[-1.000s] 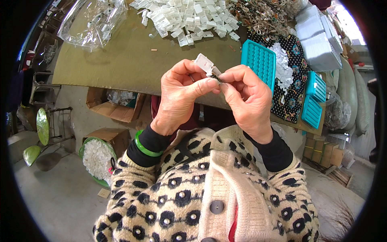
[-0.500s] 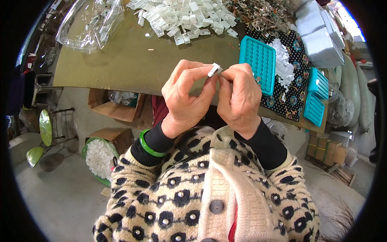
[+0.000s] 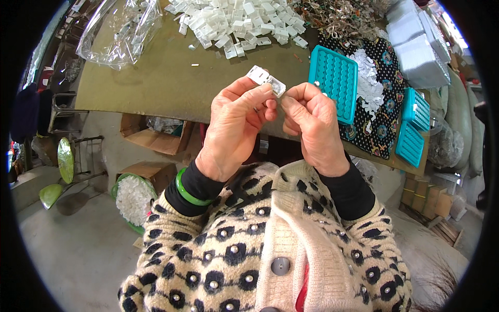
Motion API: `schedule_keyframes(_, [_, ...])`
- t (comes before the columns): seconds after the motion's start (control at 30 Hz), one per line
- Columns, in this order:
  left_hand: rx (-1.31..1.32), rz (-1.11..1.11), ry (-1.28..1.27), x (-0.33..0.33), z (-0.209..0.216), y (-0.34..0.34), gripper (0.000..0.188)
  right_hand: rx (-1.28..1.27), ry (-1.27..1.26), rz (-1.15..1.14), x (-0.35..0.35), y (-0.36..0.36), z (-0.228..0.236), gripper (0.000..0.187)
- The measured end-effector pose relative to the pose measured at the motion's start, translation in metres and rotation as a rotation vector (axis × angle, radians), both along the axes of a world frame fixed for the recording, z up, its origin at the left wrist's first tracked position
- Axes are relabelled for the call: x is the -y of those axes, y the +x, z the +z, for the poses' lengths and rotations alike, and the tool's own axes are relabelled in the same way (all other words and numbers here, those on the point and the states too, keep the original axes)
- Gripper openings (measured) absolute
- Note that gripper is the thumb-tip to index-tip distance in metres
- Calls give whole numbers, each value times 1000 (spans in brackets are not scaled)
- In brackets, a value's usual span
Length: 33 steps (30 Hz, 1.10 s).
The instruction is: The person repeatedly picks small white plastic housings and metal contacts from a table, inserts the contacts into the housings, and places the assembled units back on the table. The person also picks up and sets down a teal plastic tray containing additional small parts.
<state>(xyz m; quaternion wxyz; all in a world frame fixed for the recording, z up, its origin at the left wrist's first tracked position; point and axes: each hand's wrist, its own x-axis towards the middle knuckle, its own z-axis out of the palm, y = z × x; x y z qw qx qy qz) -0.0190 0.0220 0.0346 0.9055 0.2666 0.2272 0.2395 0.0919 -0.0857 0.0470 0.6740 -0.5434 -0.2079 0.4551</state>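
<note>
My left hand [image 3: 235, 117] holds a small white plastic box [image 3: 278, 87] above the table's near edge, its lid [image 3: 258, 75] folded back and flat. The thumb presses at the box's inner side. Something small and shiny seems to lie inside, too small to make out. Close by the box's right corner is my right hand [image 3: 318, 119], its thumb and forefinger pinched together. Whatever they hold, if anything, is too small to name. Just beyond the right hand lies a teal tray [image 3: 332, 78] with rows of round hollows and a few tiny bits on its left edge.
A heap of white plastic boxes [image 3: 244, 23] covers the far middle of the table, left of tangled clear and brown pieces [image 3: 340, 18]. White slips [image 3: 365, 86] lie on a patterned black cloth [image 3: 382, 122]. A clear bag [image 3: 122, 34] sits far left; a green basket [image 3: 139, 229] stands on the floor.
The box now shows its inside, with the lid spread out flat, in my left hand. My right hand has shifted slightly right and turned, its fingers still pinched.
</note>
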Motion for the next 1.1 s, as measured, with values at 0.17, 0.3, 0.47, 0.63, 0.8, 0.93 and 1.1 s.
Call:
schedule_keyframes(0.17, [-12,121,289,7,5,2,29,-341,-23,17,2,0,5,10])
schedule_keyframes(0.3, [133,30,186,4,15,-1,29,-71,43,-59,2,-10,10,11])
schedule_keyframes(0.47, [-12,122,391,16,18,1,21,-9,153,-94,6,-13,12,18])
schedule_keyframes(0.63, [-150,200,931,29,9,-4,18,23,106,-104,8,-15,6,10])
schedule_keyframes(0.8, [-132,279,1213,34,-4,-5,22,6,-17,-122,10,-14,3,8])
schedule_keyframes(0.93, [-29,113,614,32,-2,-12,20,483,-7,-65,21,-11,10,11])
schedule_keyframes(1.1, [-60,-119,115,19,4,-20,20,1618,-93,-327,14,37,4,5])
